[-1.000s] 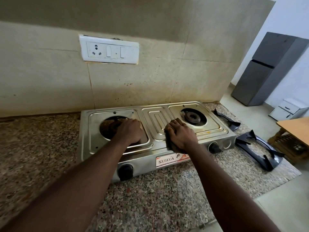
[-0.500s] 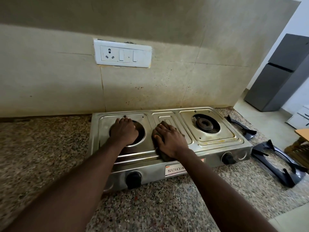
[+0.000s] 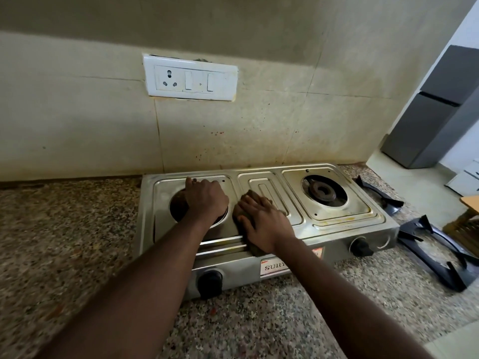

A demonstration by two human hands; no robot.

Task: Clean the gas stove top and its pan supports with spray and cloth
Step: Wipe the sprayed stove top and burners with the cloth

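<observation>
A two-burner steel gas stove (image 3: 337, 224) sits on the granite counter against the wall, both pan supports off. My left hand (image 3: 206, 198) rests flat over the left burner opening, holding nothing that I can see. My right hand (image 3: 261, 221) presses a dark brown cloth (image 3: 239, 212) onto the stove top between the left burner and the ribbed middle panel. The right burner (image 3: 324, 191) is uncovered. Two black pan supports lie on the counter right of the stove, one near (image 3: 435, 255) and one farther back (image 3: 381, 193). No spray bottle is in view.
The speckled granite counter (image 3: 64, 242) stretches left and in front of the stove. A white socket and switch plate (image 3: 191, 79) is on the stained tiled wall. A grey fridge (image 3: 438, 112) and a wooden piece of furniture (image 3: 466, 224) stand at the right.
My right hand has slid the cloth leftward from near the right burner to the edge of the left burner tray. My left hand shifted toward the back of the left burner.
</observation>
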